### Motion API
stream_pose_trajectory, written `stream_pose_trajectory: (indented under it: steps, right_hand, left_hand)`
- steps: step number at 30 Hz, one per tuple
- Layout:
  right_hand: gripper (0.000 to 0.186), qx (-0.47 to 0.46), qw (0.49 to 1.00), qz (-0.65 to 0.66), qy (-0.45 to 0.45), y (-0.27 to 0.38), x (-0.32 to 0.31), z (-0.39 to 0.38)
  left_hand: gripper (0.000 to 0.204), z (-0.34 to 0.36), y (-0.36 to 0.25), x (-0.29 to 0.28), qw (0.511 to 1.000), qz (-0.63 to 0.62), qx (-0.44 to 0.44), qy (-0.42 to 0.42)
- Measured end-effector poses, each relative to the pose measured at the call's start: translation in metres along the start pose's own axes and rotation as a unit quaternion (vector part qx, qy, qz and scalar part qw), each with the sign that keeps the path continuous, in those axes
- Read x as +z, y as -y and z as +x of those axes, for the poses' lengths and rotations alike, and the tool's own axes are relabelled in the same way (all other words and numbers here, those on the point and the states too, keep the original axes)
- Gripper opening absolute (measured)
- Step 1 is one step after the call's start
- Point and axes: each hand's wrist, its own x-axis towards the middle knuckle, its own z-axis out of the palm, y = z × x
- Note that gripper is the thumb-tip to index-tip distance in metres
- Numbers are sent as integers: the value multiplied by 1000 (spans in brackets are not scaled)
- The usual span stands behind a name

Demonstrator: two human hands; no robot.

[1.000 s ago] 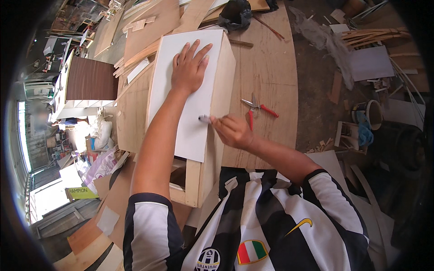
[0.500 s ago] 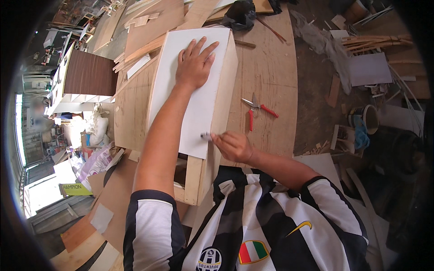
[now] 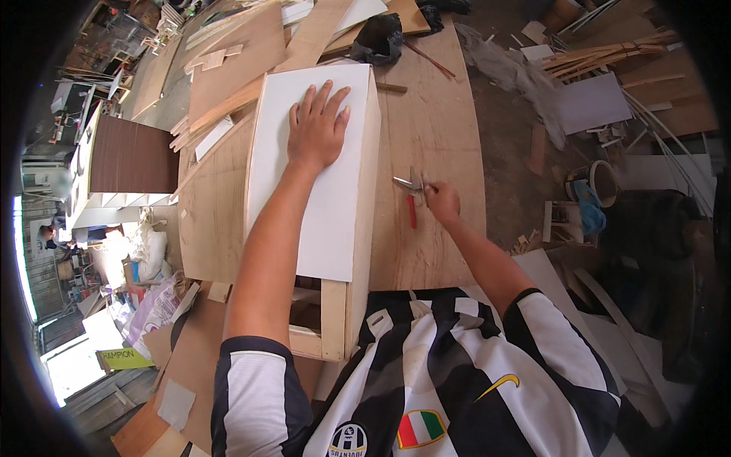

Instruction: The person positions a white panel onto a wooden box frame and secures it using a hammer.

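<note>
My left hand (image 3: 314, 137) lies flat with spread fingers on a white panel (image 3: 326, 228), which covers the top of a long wooden box frame (image 3: 333, 320). To the right of the box, red-handled snips (image 3: 412, 209) rest on the wooden work surface with their blades apart. My right hand (image 3: 443, 202) is closed right over the snips, and its fingers hide one of the two handles. Something small and greyish shows at the fingertips, too blurred to name. At the near end of the box an opening shows below the panel's edge.
Boards and offcuts (image 3: 236, 84) lie beyond the box, beside a black plastic bag (image 3: 378, 38). A dark brown cabinet (image 3: 133, 156) stands at the left. On the floor to the right are a bucket (image 3: 604, 183), a blue cloth (image 3: 588, 207) and wood strips (image 3: 609, 57).
My right hand has moved right and away from me, from the panel's edge to the snips. Earlier it held a small dark-tipped tool over the panel. My left hand stays on the panel.
</note>
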Motion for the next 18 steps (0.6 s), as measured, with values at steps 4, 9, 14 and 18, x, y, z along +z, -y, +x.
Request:
stream_pose_trajectory:
  steps: [4, 9, 14, 18]
  right_hand:
    - [34, 46, 998, 23, -34, -11, -9, 45]
    - [58, -223, 968, 76, -86, 143, -62, 72]
    - [60, -448, 888, -10, -104, 258, -94, 128]
    - [62, -426, 901, -83, 21, 263, -75, 154]
  left_hand:
    - [47, 5, -8, 0, 1000, -8, 18, -12]
    - [50, -3, -2, 2, 1000, -15, -1, -20]
    - [54, 5, -13, -3, 996, -57, -26, -61]
    - [44, 2, -19, -11, 991, 40, -23, -129]
